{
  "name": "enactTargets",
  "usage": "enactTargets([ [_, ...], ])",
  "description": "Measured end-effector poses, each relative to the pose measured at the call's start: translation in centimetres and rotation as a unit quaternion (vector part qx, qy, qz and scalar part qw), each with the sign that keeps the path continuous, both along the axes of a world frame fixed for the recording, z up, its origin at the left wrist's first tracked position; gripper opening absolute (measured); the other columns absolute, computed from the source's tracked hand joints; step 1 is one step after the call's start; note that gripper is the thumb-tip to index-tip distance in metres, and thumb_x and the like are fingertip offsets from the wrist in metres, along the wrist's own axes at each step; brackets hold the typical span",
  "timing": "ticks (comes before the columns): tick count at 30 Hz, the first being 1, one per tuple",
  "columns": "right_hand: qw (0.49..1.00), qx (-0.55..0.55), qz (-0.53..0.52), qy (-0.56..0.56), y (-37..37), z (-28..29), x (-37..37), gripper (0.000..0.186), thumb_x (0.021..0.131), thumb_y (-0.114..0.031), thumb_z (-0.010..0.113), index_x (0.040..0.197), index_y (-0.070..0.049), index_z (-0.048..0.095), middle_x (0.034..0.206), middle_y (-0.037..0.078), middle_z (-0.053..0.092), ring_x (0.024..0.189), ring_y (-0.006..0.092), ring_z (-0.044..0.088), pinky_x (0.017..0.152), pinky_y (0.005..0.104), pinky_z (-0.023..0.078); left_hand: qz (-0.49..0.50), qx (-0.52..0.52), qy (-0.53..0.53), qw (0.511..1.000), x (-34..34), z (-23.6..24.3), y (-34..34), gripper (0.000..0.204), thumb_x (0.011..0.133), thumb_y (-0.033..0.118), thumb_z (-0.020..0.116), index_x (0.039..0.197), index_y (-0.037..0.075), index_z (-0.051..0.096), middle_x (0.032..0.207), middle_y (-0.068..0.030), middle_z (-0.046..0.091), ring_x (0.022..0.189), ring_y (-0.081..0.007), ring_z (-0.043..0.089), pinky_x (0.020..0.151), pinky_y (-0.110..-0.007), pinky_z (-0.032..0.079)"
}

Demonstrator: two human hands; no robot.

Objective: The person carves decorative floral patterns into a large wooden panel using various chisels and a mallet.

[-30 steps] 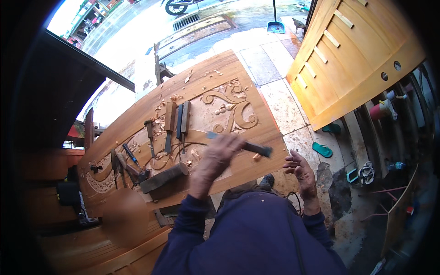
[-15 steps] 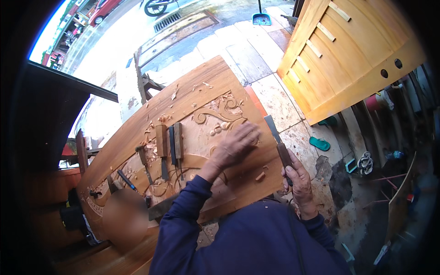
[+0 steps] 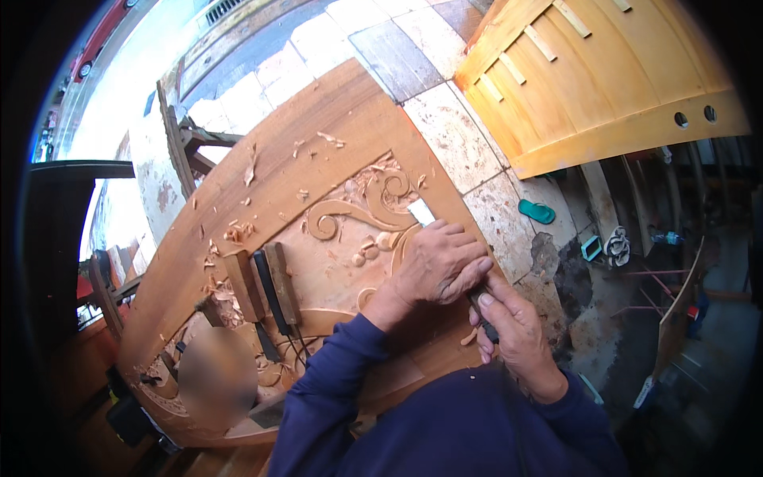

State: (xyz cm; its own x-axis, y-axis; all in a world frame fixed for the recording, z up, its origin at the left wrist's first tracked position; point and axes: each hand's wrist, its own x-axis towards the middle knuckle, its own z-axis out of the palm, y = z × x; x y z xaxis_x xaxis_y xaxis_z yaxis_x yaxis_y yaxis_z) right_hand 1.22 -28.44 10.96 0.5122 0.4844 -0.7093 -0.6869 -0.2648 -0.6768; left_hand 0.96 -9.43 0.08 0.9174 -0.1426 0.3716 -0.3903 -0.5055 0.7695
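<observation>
Carved panel [image 3: 326,258], chisel [image 3: 421,211] in right hand [image 3: 517,322]

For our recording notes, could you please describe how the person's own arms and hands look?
The left sleeve and right sleeve are dark blue and look plain, the left one creased. Both stop around the wrists. The left hand and right hand wear no gloves.

A green sandal [image 3: 536,211] lies on the tiled floor [image 3: 445,135] near a yellowish wooden panel [image 3: 612,79] — a red car [image 3: 102,35] shows at upper left.
</observation>
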Motion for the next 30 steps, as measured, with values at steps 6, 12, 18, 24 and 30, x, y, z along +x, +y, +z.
enactTargets([
  [6,0.999,-0.037,-0.013,0.026,0.8,2.0,1.6,0.050,0.114,-0.017,0.047,0.162,-0.006,0.044,0.090,0.003,0.057,0.056,0.0051,0.049,0.050,0.0246,0.050,0.023,-0.067,0.000,0.997,1.1,-0.4,-0.6,0.026,0.095,0.028,0.066,0.074,0.014,0.061,0.062,-0.0078,0.052,0.060,-0.0312,0.054,0.060,-0.043,0.039],
  [12,0.998,-0.048,0.013,-0.049,-0.1,-1.1,0.3,0.047,0.113,-0.017,0.051,0.158,-0.005,0.051,0.087,0.001,0.057,0.058,0.0040,0.049,0.055,0.0244,0.052,0.054,-0.096,0.006,0.994,0.7,-1.7,-1.1,0.028,0.091,0.026,0.064,0.066,0.014,0.059,0.058,-0.0085,0.049,0.057,-0.0318,0.051,0.056,-0.044,0.037],
  [18,0.995,-0.033,0.003,-0.096,-0.3,-2.3,-0.1,0.043,0.111,-0.017,0.055,0.151,-0.001,0.058,0.092,0.004,0.063,0.065,0.0076,0.058,0.061,0.0252,0.054,0.071,-0.109,0.018,0.991,0.9,-2.2,-1.3,0.036,0.095,0.024,0.064,0.062,0.013,0.056,0.056,-0.0090,0.051,0.052,-0.0315,0.049,0.055,-0.044,0.037],
  [24,0.832,-0.072,0.027,-0.550,-2.7,-1.3,-1.2,0.036,0.110,-0.022,0.050,0.123,0.003,0.072,0.103,0.020,0.071,0.098,0.0298,0.069,0.094,0.0394,0.055,0.115,-0.151,-0.003,0.982,1.2,-1.3,-1.7,0.042,0.100,0.020,0.063,0.059,0.014,0.054,0.053,-0.0088,0.050,0.048,-0.0311,0.049,0.052,-0.043,0.036],
  [30,0.880,0.016,-0.124,-0.457,0.3,-5.4,-0.3,0.037,0.103,-0.023,0.043,0.096,0.005,0.066,0.100,0.019,0.069,0.091,0.0262,0.067,0.085,0.0354,0.052,0.114,-0.094,-0.003,0.989,1.4,-1.4,-0.9,0.042,0.100,0.019,0.065,0.059,0.013,0.056,0.053,-0.0079,0.053,0.049,-0.0299,0.052,0.054,-0.042,0.038],
])
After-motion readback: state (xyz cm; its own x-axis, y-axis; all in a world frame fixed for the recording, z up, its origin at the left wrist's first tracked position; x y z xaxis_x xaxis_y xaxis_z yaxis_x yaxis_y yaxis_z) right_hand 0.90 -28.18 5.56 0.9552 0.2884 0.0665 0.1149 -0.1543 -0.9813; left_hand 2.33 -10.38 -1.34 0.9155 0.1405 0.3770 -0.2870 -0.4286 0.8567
